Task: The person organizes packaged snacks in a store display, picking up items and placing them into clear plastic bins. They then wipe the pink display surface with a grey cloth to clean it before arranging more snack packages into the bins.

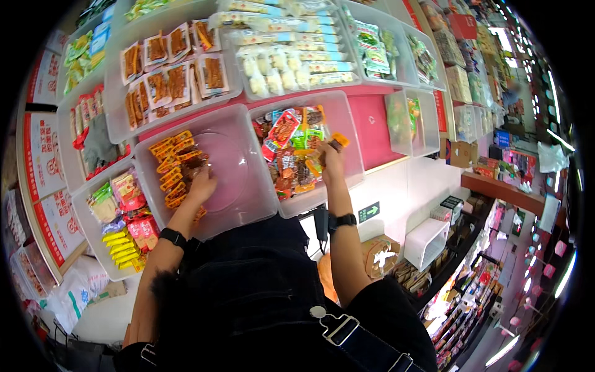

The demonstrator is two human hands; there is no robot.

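My left hand [201, 187] reaches into a clear plastic bin [260, 204], its fingers on a brown snack packet [196, 163] at the side of the row; the fingertips are partly hidden. Beneath it, several orange-ended snack packets [172, 179] lie overlapped in a column along the bin's left part. My right hand [332, 162] is raised over the right side of a neighbouring clear bin [346, 121], gripping an orange-and-brown snack packet [340, 139]. Mixed snack packets [290, 160] in red, green, orange and brown lie piled in that second bin.
Farther back are bins of brown vacuum-packed snacks [177, 83], white-and-blue stick packets [320, 56] and green packets [372, 49]. A left-hand bin holds yellow packets [122, 249] and pink packets [142, 232]. Another has a grey cloth-like item [98, 139]. The pink shelf surface [372, 132] shows at right.
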